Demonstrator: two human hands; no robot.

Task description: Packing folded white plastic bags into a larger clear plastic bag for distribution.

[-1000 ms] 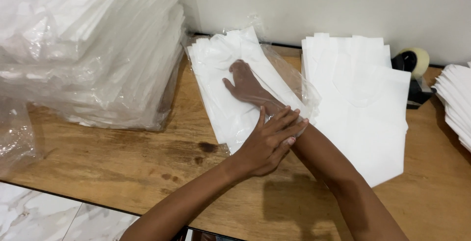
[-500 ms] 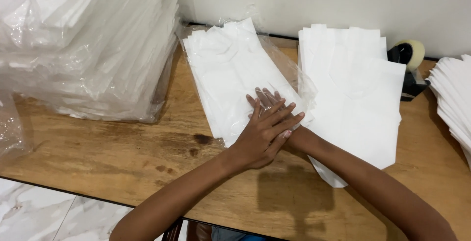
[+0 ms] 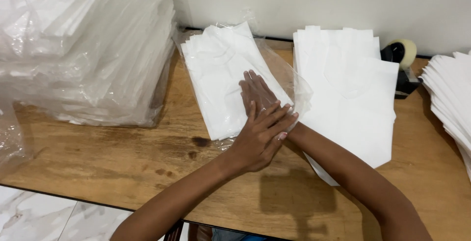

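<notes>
A stack of folded white bags [image 3: 221,74] lies on the wooden table [image 3: 122,157] inside a clear plastic sleeve [image 3: 289,74]. My right hand [image 3: 256,91] lies flat on the stack with fingers straight, apparently inside the sleeve's open end. My left hand [image 3: 262,138] rests across my right wrist with fingers spread, pressing on the sleeve's near edge. A second, unwrapped stack of white bags [image 3: 353,89] lies just to the right.
A tall pile of plastic-wrapped white packs [image 3: 83,50] fills the back left. A tape dispenser [image 3: 402,59] stands by the wall at the right, and another white stack [image 3: 449,94] sits at the right edge. White marble floor [image 3: 44,216] shows below the table's front edge.
My right hand drew back from deep in the sleeve to under my left hand, then slid forward a little. My left hand stayed over the wrist.
</notes>
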